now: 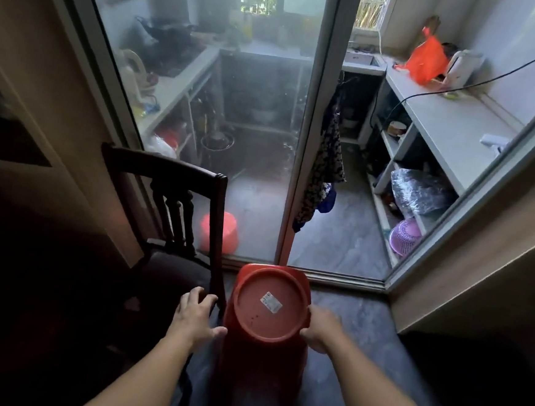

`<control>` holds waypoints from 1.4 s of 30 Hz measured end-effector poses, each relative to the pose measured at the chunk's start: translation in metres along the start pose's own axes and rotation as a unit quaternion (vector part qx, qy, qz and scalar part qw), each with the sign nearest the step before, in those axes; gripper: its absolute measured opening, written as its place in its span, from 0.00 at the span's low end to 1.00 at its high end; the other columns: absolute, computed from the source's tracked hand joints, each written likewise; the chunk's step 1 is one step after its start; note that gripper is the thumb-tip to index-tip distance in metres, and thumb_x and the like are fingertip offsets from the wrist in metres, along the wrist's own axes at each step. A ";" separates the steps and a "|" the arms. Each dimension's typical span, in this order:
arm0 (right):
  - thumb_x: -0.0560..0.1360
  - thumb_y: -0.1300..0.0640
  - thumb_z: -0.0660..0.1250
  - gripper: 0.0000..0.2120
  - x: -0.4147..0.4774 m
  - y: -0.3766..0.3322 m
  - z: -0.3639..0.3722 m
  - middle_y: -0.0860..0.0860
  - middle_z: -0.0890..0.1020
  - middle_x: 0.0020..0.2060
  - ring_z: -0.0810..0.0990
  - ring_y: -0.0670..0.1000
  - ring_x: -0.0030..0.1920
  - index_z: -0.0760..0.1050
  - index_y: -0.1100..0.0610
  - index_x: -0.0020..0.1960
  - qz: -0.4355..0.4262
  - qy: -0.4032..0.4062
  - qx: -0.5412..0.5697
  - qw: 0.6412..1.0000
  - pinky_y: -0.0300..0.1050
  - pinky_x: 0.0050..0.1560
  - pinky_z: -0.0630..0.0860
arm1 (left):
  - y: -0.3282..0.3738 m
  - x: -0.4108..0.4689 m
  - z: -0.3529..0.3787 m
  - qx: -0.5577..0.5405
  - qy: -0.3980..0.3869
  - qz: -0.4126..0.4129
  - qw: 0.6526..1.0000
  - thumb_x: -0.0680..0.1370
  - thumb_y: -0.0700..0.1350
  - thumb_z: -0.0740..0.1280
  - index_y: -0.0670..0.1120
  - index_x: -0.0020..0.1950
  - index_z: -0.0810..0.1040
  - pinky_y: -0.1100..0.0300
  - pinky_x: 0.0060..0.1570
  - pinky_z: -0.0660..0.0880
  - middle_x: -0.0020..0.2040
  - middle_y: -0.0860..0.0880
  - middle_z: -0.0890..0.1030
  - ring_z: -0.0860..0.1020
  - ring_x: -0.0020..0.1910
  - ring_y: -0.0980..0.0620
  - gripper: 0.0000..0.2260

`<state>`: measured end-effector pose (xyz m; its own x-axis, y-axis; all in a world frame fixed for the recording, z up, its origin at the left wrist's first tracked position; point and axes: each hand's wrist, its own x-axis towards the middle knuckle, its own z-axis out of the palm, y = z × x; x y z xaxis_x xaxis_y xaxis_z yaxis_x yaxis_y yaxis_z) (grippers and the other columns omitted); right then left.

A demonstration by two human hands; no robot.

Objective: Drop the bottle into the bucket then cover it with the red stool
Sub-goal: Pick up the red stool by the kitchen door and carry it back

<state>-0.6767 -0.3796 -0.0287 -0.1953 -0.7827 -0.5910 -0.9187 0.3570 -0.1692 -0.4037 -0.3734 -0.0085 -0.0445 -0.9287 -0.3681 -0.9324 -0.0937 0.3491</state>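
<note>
The red stool [269, 305] stands on the floor right below me, its round top with a white sticker facing up. Its dark red sides drop straight down and hide whatever is underneath. No bottle is in sight, and I cannot see a bucket under the stool. My left hand [198, 316] is at the stool's left side with fingers spread, the thumb resting against the red wall. My right hand [321, 330] is curled around the stool's right rim.
A dark wooden chair [177, 195] stands close on the left, its leg touching my left fingers. Ahead is a sliding glass door [203, 101] with an open gap on the right. A red bucket [219, 231] sits behind the glass. Kitchen shelves [441, 127] run along the right.
</note>
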 end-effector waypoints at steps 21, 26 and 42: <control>0.71 0.50 0.62 0.25 0.099 0.016 -0.026 0.56 0.76 0.65 0.73 0.59 0.65 0.71 0.51 0.67 -0.003 -0.087 -0.007 0.996 0.52 0.64 0.73 | 0.032 0.103 0.002 0.023 -0.064 -0.078 0.995 0.69 0.63 0.69 0.52 0.74 0.62 0.49 0.74 0.57 0.77 0.44 0.54 0.52 0.76 0.44 0.37; 0.73 0.52 0.59 0.24 0.119 0.036 -0.033 0.59 0.76 0.65 0.73 0.62 0.66 0.71 0.54 0.68 -0.023 -0.102 0.005 0.994 0.52 0.65 0.71 | 0.050 0.121 0.013 0.024 -0.063 -0.096 0.993 0.70 0.62 0.69 0.51 0.74 0.63 0.49 0.73 0.58 0.76 0.44 0.55 0.53 0.75 0.44 0.36; 0.67 0.52 0.58 0.28 0.159 0.025 -0.003 0.61 0.77 0.63 0.76 0.63 0.63 0.71 0.56 0.66 0.012 -0.165 0.032 0.986 0.52 0.63 0.73 | 0.030 0.171 0.040 0.008 -0.071 -0.143 0.987 0.69 0.62 0.70 0.51 0.72 0.66 0.49 0.72 0.59 0.75 0.44 0.59 0.57 0.74 0.44 0.34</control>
<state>-0.7321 -0.4967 -0.1248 -0.0854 -0.5686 -0.8182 -0.8897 0.4132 -0.1943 -0.4537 -0.5205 -0.0951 0.1727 -0.8051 -0.5674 -0.9195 -0.3384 0.2003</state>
